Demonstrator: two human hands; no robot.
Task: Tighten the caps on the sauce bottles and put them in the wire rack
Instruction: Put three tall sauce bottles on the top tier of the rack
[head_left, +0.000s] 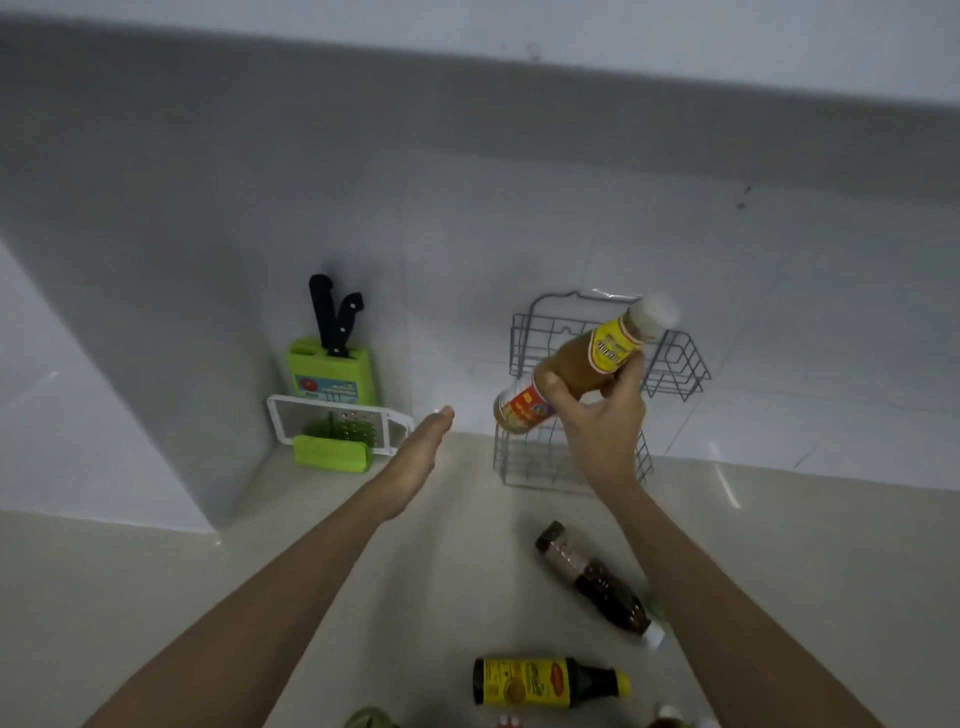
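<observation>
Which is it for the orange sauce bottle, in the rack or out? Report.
Out. The right hand holds the orange sauce bottle tilted in front of the wire rack.

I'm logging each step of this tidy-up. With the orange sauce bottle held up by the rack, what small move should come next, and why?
Probably swing the bottle upright and lower it into the wire rack. The right hand grips the orange sauce bottle tilted, white cap toward the wall, right in front of the rack; the left hand is open and off it, so capping looks finished.
</observation>
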